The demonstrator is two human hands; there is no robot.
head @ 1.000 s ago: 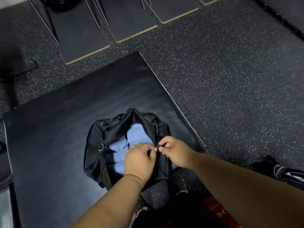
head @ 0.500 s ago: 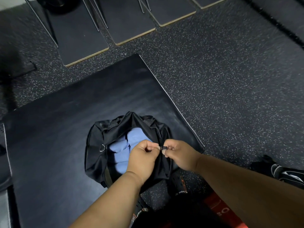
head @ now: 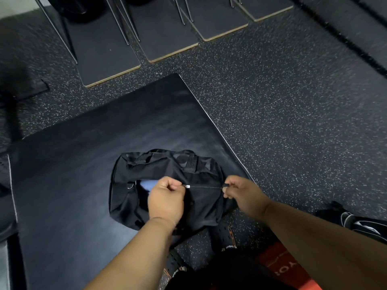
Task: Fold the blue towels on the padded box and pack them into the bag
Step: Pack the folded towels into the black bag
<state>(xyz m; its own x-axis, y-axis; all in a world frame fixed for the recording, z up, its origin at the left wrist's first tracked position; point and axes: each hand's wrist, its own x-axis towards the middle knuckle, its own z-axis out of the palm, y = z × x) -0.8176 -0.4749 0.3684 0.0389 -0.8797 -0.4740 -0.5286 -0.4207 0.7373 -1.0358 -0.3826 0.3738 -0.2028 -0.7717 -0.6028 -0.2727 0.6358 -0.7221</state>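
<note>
Finally, zipping the black fabric duffel bag (head: pixel 167 185) on the black padded box (head: pixel 62 164).
Left hand (head: pixel 166 198) pinches the zipper pull; right hand (head: pixel 243 192) pinches the bag's end; blue towel (head: pixel 146 185) shows inside. Next: draw the pull leftward.

Dim indoor light; soft sheen on padded box (head: pixel 88 164); motion blur throughout; wide-angle bending at edges.
</note>
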